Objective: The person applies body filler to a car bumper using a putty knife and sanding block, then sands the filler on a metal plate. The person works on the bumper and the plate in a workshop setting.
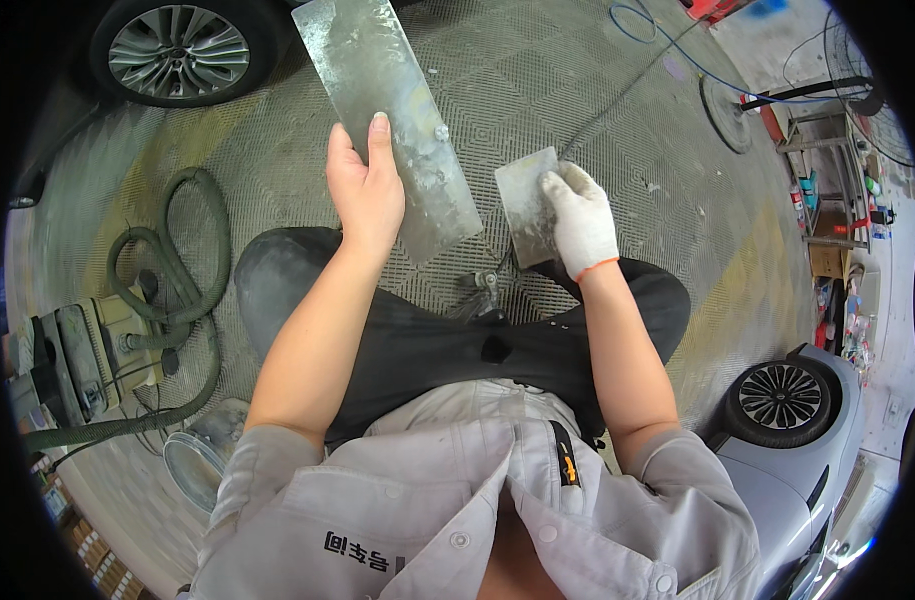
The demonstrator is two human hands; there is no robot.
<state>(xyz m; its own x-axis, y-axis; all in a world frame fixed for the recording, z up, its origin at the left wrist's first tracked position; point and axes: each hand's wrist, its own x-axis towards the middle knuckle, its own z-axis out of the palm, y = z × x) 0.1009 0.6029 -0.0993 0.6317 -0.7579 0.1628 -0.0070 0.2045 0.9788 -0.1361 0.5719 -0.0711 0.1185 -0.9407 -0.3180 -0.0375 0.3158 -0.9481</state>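
Above the lap and the gridded floor (597, 120): bare left hand (365, 190) closed along the near edge of a long, smeared metal board (397, 110), thumb out of sight beneath, fingers laid flat on top. Just beside its lower corner, gloved right hand (582, 222) pinching a small grey spreader blade (522, 205), glove fingers pressed over its right edge. Off to the left, a coiled green hose (172, 260); wheels (177, 45) at upper left and lower right.

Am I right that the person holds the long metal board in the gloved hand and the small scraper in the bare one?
Not quite: the head view shows it reversed. The bare left hand holds the long metal board, and the gloved right hand holds the small scraper.
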